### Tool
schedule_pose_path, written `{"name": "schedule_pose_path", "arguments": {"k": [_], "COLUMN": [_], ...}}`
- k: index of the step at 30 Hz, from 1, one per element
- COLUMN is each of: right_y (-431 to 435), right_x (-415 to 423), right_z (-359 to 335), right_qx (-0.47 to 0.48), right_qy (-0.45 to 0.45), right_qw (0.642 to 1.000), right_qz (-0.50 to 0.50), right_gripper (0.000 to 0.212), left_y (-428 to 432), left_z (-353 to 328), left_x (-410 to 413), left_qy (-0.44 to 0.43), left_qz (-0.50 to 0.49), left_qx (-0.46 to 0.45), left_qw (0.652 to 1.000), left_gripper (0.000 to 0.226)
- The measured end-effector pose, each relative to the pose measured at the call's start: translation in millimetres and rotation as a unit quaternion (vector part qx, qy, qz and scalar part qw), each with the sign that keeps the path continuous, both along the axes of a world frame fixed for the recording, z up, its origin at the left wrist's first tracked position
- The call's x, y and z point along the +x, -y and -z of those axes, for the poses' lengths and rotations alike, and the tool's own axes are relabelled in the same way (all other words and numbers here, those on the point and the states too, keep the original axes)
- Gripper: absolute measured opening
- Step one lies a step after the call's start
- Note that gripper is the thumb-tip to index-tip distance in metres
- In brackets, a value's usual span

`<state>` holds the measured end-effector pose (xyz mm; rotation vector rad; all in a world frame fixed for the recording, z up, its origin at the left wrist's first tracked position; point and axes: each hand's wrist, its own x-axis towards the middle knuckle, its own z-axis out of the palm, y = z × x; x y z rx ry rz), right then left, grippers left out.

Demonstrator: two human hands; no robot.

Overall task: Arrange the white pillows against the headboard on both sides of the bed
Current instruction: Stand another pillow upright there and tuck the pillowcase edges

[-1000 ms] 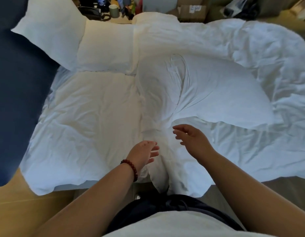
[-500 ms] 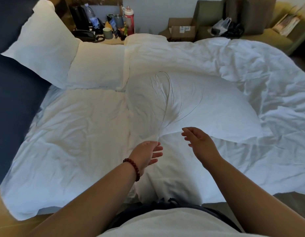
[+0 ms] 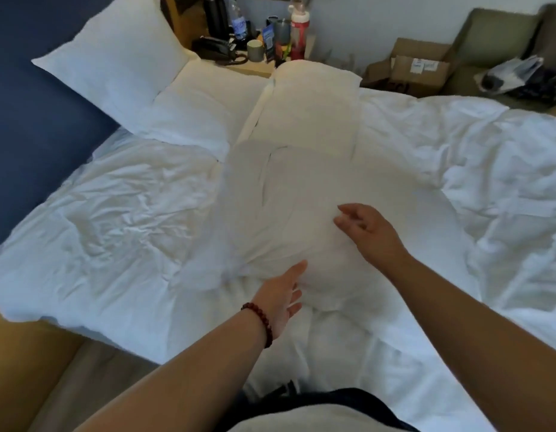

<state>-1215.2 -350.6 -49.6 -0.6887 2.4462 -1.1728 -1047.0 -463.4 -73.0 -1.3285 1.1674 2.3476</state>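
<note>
Blue headboard (image 3: 36,98) fills the left edge. Leaning pillow (image 3: 114,54) is propped tilted against it, upper left. Flat pillow (image 3: 205,113) lies just beside, touching the leaning pillow's lower edge. Wrinkled sheet (image 3: 114,229) spreads below both.

Nightstand (image 3: 254,66) sits behind the bed and carries a black telephone (image 3: 217,49), mug (image 3: 255,50) and red bottle (image 3: 299,32).

Centre: far pillow (image 3: 314,98) lies flat, off the headboard. Near pillow (image 3: 301,198) meets its near end, mid-bed, well apart from the headboard.

Left hand (image 3: 281,302), beaded bracelet (image 3: 261,322) on the wrist: fingers straight, released, fingertips at the near pillow's near edge, grasping nothing. Right hand (image 3: 368,232) is over the near pillow's top, fingers loosely spread, nothing grasped. Touching or hovering, cannot tell.

Right side: crumpled duvet (image 3: 488,182). Cardboard box (image 3: 417,67) stands beyond the bed. Plastic bag (image 3: 513,76) lies on the sofa (image 3: 488,35), far right.
</note>
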Motion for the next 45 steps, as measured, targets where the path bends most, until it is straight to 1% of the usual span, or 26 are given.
{"name": "schedule_pose_path", "arguments": {"k": [2,4,6,7,9,10,13,14,17,18,20,21,22,26,28,30,31,34,38,42,44,45], "right_y": [3.3,12.6,25.0,32.2,47.1,54.5,75.9,82.2,97.4,101.2,107.2,108.3,108.4,108.0,113.5,123.2,130.4,161.2,219.2,284.3,317.3,331.5], "right_x": [-41.3,-81.3,-118.4,-134.6,-162.3,-174.2,-203.2,-210.4,-226.7,-228.6,-228.0,-225.4,-221.9,-200.4,-183.5,-160.9,-148.0,-103.5,-46.5,14.8,49.6,68.0], "right_z": [1.6,5.9,12.7,16.0,21.0,23.2,29.4,31.6,41.5,45.0,50.3,51.5,50.8,28.4,15.7,4.7,0.3,-16.1,-47.0,-73.8,-80.7,-82.8], "right_qx": [0.04,0.084,0.119,0.135,0.157,0.165,0.185,0.191,0.212,0.218,0.224,0.222,0.214,0.157,0.128,0.104,0.091,0.067,0.05,0.046,0.067,0.084], "right_qy": [-0.024,-0.045,-0.05,-0.045,-0.028,-0.016,0.026,0.049,0.114,0.124,0.125,0.121,0.114,0.096,0.092,0.091,0.095,0.109,0.116,0.117,0.118,0.124], "right_qw": [0.997,0.99,0.982,0.978,0.973,0.97,0.961,0.956,0.942,0.94,0.939,0.941,0.943,0.958,0.962,0.961,0.96,0.959,0.956,0.954,0.949,0.944], "right_qz": [-0.058,-0.106,-0.141,-0.152,-0.169,-0.175,-0.204,-0.216,-0.232,-0.231,-0.228,-0.227,-0.226,-0.219,-0.223,-0.238,-0.245,-0.254,-0.263,-0.271,-0.286,-0.294], "right_gripper": [0.044,0.054,0.067,0.07,0.077,0.084,0.1,0.104,0.11,0.11,0.11,0.109,0.106,0.089,0.082,0.072,0.069,0.071,0.071,0.08,0.082,0.089], "left_y": [-15.8,-24.4,-27.9,-27.9,-27.4,-27.3,-25.9,-25.4,-23.4,-23.5,-23.4,-21.7,-19.9,-7.3,9.1,35.4,50.4,89.2,124.9,175.4,201.4,212.6], "left_z": [2.2,2.5,6.0,8.9,14.4,16.2,28.9,31.0,39.9,43.0,47.6,48.3,45.1,30.1,17.2,0.1,-9.1,-35.8,-68.4,-101.5,-113.7,-117.0], "left_x": [-15.6,-29.4,-42.3,-48.1,-57.8,-61.9,-72.8,-74.8,-81.6,-83.8,-88.0,-90.1,-90.9,-77.2,-62.7,-43.6,-32.4,6.9,59.5,117.2,145.6,158.4], "left_qy": [-0.001,0.003,0.02,0.029,0.042,0.053,0.074,0.077,0.108,0.119,0.139,0.143,0.142,0.107,0.099,0.115,0.12,0.12,0.109,0.122,0.118,0.116], "left_qz": [-0.05,-0.086,-0.116,-0.133,-0.167,-0.182,-0.225,-0.235,-0.27,-0.288,-0.333,-0.349,-0.358,-0.374,-0.386,-0.393,-0.392,-0.393,-0.415,-0.433,-0.442,-0.445], "left_qx": [0.019,0.018,0.01,0.008,0.006,0.002,-0.009,-0.014,-0.057,-0.068,-0.098,-0.105,-0.112,-0.152,-0.196,-0.244,-0.256,-0.28,-0.288,-0.31,-0.326,-0.334], "left_qw": [0.999,0.996,0.993,0.991,0.985,0.982,0.972,0.969,0.955,0.948,0.928,0.92,0.916,0.909,0.896,0.879,0.875,0.868,0.856,0.837,0.827,0.823], "left_gripper": [0.065,0.068,0.077,0.083,0.094,0.095,0.085,0.086,0.114,0.115,0.094,0.088,0.086,0.092,0.088,0.08,0.08,0.084,0.086,0.093,0.089,0.088]}}
